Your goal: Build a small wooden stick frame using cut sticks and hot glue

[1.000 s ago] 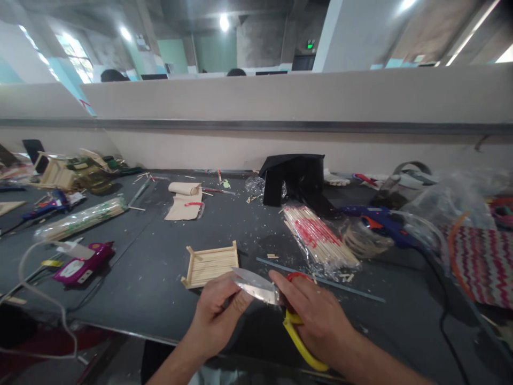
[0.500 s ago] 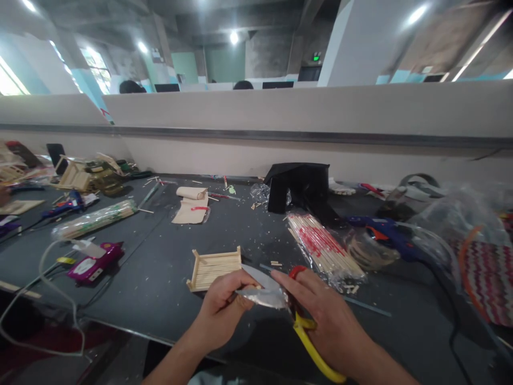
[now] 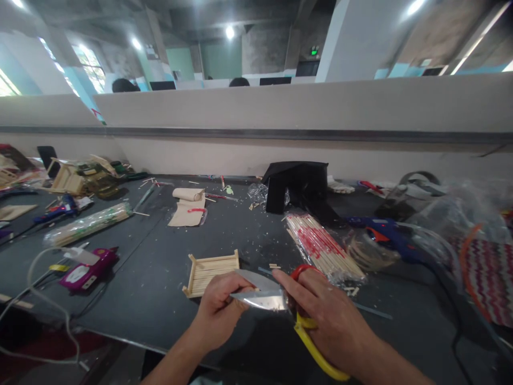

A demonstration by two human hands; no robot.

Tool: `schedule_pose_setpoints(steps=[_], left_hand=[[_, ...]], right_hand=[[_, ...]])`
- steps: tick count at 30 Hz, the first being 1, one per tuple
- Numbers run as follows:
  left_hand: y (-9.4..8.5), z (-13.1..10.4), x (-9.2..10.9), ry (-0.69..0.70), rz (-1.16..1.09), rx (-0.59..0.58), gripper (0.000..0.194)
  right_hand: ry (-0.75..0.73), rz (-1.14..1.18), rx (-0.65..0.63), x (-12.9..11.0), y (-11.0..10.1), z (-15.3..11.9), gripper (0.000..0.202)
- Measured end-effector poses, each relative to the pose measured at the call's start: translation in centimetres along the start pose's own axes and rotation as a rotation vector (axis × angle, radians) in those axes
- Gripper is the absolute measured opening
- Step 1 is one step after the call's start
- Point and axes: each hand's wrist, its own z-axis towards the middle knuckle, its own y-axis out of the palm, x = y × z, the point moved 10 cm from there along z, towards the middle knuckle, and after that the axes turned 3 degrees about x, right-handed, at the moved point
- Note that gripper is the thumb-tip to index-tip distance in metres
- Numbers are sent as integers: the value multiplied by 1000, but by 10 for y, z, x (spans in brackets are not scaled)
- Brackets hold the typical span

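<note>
My right hand [image 3: 326,310] is closed round the handles of a pair of scissors [image 3: 266,299], one red and one yellow. The blades point left, parted a little, and reach my left hand [image 3: 220,307]. Thumb and fingers of the left hand are pinched together on a thin wooden stick [image 3: 253,289]; only its pale tip shows between the blades, the rest being hidden by the fingers. Just behind the left hand, a small frame of glued wooden sticks [image 3: 214,270] lies on the dark table, its near right corner covered by the hand.
A bag of red-marked wooden sticks [image 3: 320,246] lies right of centre, beside a blue glue gun [image 3: 382,235]. On the left are a purple power strip [image 3: 86,270] and another wrapped stick bundle [image 3: 90,222]. Sandpaper [image 3: 186,208] and black cloth [image 3: 298,184] lie farther back.
The scissor blades have come closer together around the stick tip. Both hands stay in nearly the same place; the view has shifted slightly.
</note>
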Motion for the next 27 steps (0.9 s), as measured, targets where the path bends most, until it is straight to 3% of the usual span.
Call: schedule_pose_setpoints(steps=[6, 13, 17, 23, 25, 27], left_hand=[[1, 7, -1, -6, -12, -6, 23], [1, 9, -15, -56, -62, 9, 25], [11, 9, -28, -157, -159, -50, 30], [16, -1, -44, -405, -304, -112, 25], [17, -9, -34, -354, -217, -192, 21], [21, -22, -19, -213, -78, -313, 28]], right_hand=[[-37, -33, 28, 0, 1, 2, 75], [-23, -69, 49, 8, 3, 3, 64], [-18, -39, 110, 12, 0, 4, 59], [248, 69, 277, 51, -13, -9, 37], [347, 16, 207, 64, -3, -19, 37], [435, -5, 51, 76, 17, -32, 41]])
